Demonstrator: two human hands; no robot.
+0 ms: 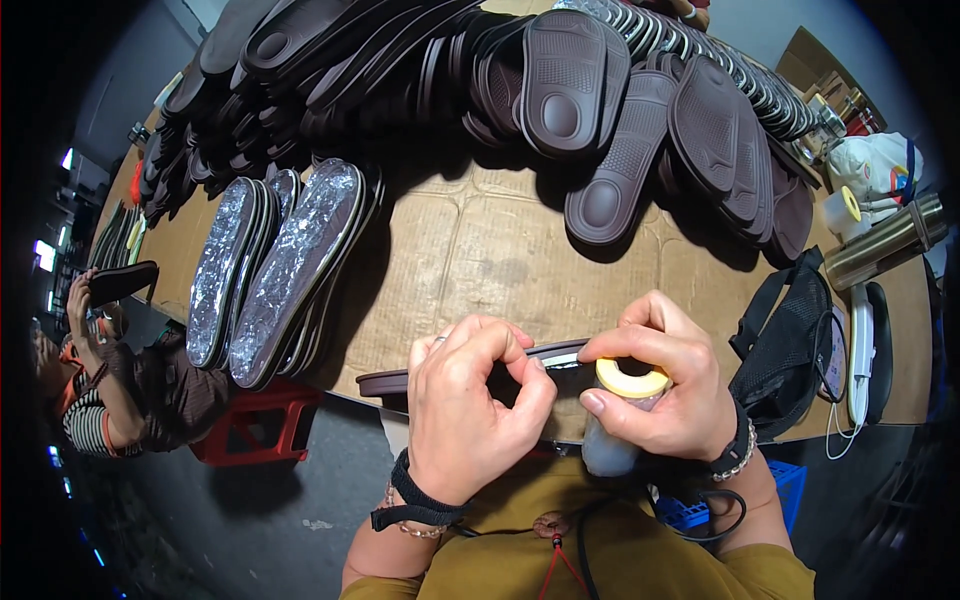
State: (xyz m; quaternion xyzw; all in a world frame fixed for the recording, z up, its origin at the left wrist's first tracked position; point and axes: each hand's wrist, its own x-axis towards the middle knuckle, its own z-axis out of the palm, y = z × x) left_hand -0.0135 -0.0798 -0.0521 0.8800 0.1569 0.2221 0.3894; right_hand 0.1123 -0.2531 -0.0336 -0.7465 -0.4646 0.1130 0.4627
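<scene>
Hands at bench edge. Left hand (462, 415) had its fingers pinched together on the rim of a dark brown rubber sole (470, 368), which lay flat at the near edge of the cardboard-covered bench (500, 250). Right hand (665, 385) had its fingers clamped round a small jar (618, 430), yellow-rimmed, mouth open, body cloudy grey. Risk, as judged: the jar, held over the lap, could tip and spill; the sole, overhanging the edge, could slide off. Behind: heaped brown soles (560, 90), matte, ribbed and oval-heeled; foil-faced insoles (290, 265), crinkled, silvery.
</scene>
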